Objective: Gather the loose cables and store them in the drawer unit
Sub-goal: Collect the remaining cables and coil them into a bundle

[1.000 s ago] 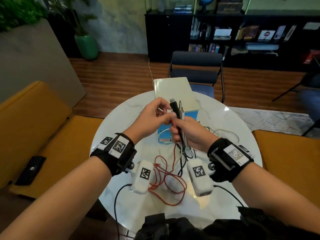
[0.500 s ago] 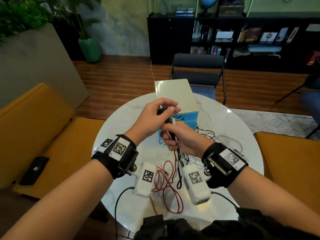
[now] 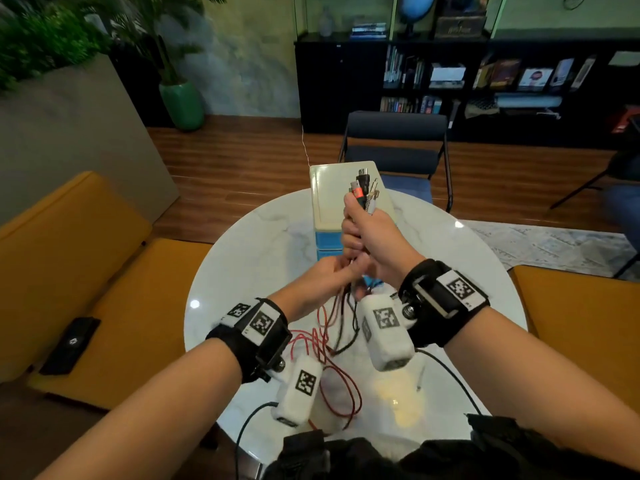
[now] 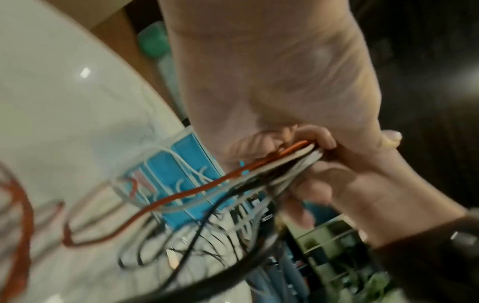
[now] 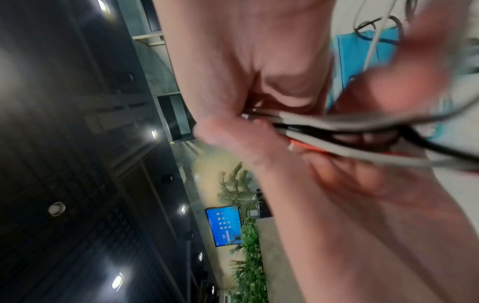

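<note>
Head view shows the right hand (image 3: 372, 237) fisting the cables (image 3: 363, 192) upright before the drawer unit (image 3: 327, 206), left hand (image 3: 325, 275) pinching strands below; best slide down evenly, gathering slack off the counter (image 3: 242, 258).

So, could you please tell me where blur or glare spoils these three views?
Head view: mostly sharp; ceiling-light glare spots on the round white marble table. Left wrist view: the red, white and black cable bundle smears with motion. Right wrist view: the left hand is a blurred shape; the right hand is somewhat clearer.
</note>
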